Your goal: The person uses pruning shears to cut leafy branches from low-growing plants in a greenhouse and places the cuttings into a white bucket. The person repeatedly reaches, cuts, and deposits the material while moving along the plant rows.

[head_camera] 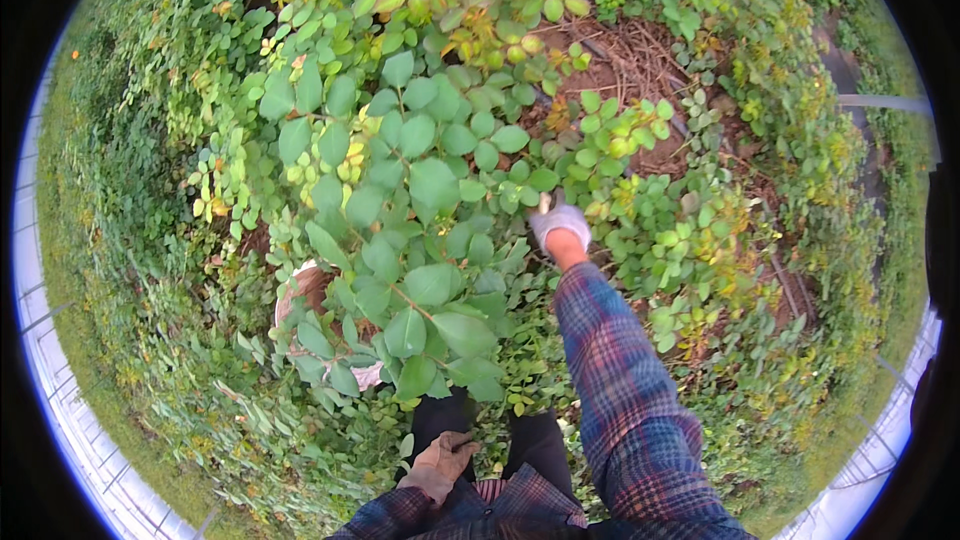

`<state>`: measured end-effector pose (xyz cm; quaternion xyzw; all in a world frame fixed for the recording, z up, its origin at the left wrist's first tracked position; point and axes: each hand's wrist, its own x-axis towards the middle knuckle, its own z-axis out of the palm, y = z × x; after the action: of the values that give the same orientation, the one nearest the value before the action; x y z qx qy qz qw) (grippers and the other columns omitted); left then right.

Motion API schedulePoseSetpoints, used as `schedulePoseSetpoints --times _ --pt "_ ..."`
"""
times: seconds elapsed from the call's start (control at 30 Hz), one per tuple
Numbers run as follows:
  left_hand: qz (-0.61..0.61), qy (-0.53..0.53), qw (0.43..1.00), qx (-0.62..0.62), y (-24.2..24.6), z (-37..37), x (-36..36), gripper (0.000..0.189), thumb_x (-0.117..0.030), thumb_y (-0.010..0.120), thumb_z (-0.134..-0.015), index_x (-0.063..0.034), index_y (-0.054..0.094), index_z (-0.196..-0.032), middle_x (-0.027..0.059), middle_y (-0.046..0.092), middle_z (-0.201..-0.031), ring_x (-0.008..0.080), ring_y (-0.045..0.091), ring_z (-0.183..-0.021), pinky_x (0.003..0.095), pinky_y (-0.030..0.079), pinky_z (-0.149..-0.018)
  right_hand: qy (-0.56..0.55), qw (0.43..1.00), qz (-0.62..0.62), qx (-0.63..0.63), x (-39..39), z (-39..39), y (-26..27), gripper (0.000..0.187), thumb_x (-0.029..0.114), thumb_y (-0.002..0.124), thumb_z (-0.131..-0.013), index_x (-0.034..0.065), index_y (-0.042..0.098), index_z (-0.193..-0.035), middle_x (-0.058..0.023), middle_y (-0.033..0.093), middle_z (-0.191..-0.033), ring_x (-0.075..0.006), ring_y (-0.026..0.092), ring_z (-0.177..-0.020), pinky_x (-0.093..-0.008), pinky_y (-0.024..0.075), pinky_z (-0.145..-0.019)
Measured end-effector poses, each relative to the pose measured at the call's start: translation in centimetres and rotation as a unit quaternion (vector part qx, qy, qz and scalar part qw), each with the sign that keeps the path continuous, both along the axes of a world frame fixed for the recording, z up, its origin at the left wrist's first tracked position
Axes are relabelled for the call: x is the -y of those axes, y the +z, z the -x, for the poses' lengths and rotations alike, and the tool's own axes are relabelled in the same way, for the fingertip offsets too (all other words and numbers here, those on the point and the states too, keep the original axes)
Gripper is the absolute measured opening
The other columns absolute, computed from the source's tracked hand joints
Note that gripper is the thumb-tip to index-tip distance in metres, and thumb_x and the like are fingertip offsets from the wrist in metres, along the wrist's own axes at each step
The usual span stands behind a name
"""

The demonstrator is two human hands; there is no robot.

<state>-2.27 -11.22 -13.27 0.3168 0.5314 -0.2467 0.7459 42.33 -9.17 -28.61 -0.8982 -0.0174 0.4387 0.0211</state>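
Observation:
Leafy rose-like bushes surround me. My right hand (pixel 561 223), in a pale glove with the sleeve of a plaid shirt behind it, reaches forward into the foliage; its fingers are partly hidden among leaves, and a small pale piece shows at them. My left hand (pixel 442 459), in a tan glove, is close to my body in front of my dark trousers, its fingers curled; whether it holds a stem is unclear. Large green leaves on a reddish stem (pixel 411 301) spread in front of me, over a whitish container (pixel 306 286) with a brown inside, mostly covered by the leaves.
Dry cut stems (pixel 637 64) lie on brown soil ahead to the right. Dense bushes stand on both sides, some with yellowish leaves. A dark path strip (pixel 840 67) runs at the far right. Pale greenhouse-like walls (pixel 67 405) curve along the picture's rim.

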Motion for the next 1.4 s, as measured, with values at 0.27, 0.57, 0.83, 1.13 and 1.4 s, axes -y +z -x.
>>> schedulePoseSetpoints --times 0.27,0.57,0.83,1.13,1.4 --pt "-0.128 -0.249 0.96 -0.009 -1.2 1.6 1.9 0.049 -0.036 0.042 -0.105 0.0077 0.044 -0.126 0.0179 0.057 -0.124 0.0192 0.058 -0.109 0.026 0.049 -0.094 -0.155 0.939 -0.307 -0.027 5.4 4.6 8.5 0.058 0.028 0.067 -0.085 0.0162 0.051 -0.139 -0.0176 0.066 -0.115 -0.0255 0.065 -0.098 -0.0341 0.049 -0.09" --pt "-0.136 -0.276 0.95 0.061 3.3 -2.5 2.5 0.059 -0.047 0.024 -0.104 -0.0009 0.057 -0.124 0.0202 0.054 -0.126 0.03 0.053 -0.119 0.0357 0.04 -0.102 -0.355 0.728 -0.571 0.134 14.2 -1.0 20.8 0.043 0.007 0.064 -0.091 0.0103 0.054 -0.133 -0.0018 0.063 -0.084 -0.0083 0.055 -0.059 -0.0229 0.0485 -0.049" --pt "-0.093 -0.009 0.996 -0.005 -0.3 -0.5 5.3 0.031 -0.031 0.065 -0.091 -0.0001 0.067 -0.092 0.0044 0.067 -0.078 0.0124 0.062 -0.07 0.0244 0.048 -0.061 -0.637 0.538 -0.546 -0.08 16.0 -1.5 19.1 0.027 0.04 0.063 -0.092 0.0158 0.055 -0.098 -0.0025 0.061 -0.08 -0.0186 0.057 -0.069 -0.0366 0.0472 -0.068" --pt "-0.135 0.157 0.976 0.068 0.4 -2.5 2.0 0.03 -0.034 0.062 -0.095 -0.0053 0.059 -0.092 0.0041 0.062 -0.079 0.0126 0.058 -0.065 0.0258 0.048 -0.06 -0.502 0.741 -0.439 -0.08 22.0 14.9 17.6 0.029 0.014 0.066 -0.09 0.0104 0.053 -0.116 0.0003 0.056 -0.07 -0.0105 0.047 -0.041 -0.0238 0.0356 -0.034" --pt "-0.065 0.346 0.935 -0.052 -5.2 -1.8 -1.5 0.02 -0.026 0.066 -0.094 -0.0146 0.051 -0.085 -0.0031 0.044 -0.073 0.0108 0.046 -0.059 0.0233 0.04 -0.049 -0.359 0.853 -0.377 -0.028 25.6 17.8 12.6 0.068 0.009 0.069 -0.085 0.0077 0.039 -0.146 -0.0033 0.061 -0.081 -0.0115 0.053 -0.053 -0.0269 0.0469 -0.043"
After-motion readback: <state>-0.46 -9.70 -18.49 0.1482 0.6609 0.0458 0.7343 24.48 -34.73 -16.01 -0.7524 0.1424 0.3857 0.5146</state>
